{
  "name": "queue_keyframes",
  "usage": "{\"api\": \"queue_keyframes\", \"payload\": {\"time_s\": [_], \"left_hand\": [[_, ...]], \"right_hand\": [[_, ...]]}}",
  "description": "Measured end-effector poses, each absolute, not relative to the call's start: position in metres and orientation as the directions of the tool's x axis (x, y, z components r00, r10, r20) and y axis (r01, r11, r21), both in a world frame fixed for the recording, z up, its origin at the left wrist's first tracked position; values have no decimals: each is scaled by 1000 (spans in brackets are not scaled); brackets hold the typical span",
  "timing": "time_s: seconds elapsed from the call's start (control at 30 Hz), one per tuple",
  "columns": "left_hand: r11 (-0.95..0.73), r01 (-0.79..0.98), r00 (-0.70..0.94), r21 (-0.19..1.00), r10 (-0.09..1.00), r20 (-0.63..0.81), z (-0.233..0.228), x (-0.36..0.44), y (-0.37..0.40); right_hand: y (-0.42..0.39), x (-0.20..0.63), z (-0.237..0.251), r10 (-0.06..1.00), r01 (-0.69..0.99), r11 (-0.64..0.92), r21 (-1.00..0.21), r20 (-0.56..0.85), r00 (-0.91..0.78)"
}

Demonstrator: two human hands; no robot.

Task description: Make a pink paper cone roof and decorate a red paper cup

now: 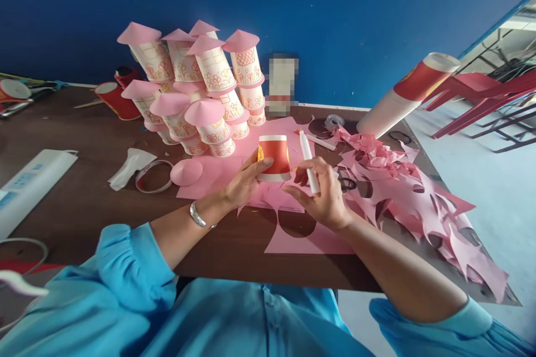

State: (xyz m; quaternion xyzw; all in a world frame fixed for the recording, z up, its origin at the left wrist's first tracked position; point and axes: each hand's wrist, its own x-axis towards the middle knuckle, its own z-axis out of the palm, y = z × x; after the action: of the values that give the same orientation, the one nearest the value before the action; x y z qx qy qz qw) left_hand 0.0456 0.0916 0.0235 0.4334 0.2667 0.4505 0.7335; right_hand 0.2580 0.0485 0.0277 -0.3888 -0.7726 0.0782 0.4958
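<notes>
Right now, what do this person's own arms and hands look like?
The left hand and right hand are ungloved, and a silver bracelet circles the left wrist. The bright blue sleeves are loose and puffy, ending well short of the wrists.

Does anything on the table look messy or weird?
Yes, the pink paper scraps on the table's right side: they're jumbled and full of curved gaps, unlike the neat paper cones topping the decorated cups.

Upper centre-left: towers (215, 71) on the surface (100, 178). Centre: cup (275, 152) left of marker (306, 146). Right: paper scraps (412, 216) before cup stack (410, 92).
</notes>
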Motion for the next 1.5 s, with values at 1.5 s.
{"api": "queue_keyframes", "payload": {"time_s": [1.5], "left_hand": [[102,-279,660,955,742,113,16,31,113]], "right_hand": [[13,250,69,606,559,717,-416,769,-205]]}}
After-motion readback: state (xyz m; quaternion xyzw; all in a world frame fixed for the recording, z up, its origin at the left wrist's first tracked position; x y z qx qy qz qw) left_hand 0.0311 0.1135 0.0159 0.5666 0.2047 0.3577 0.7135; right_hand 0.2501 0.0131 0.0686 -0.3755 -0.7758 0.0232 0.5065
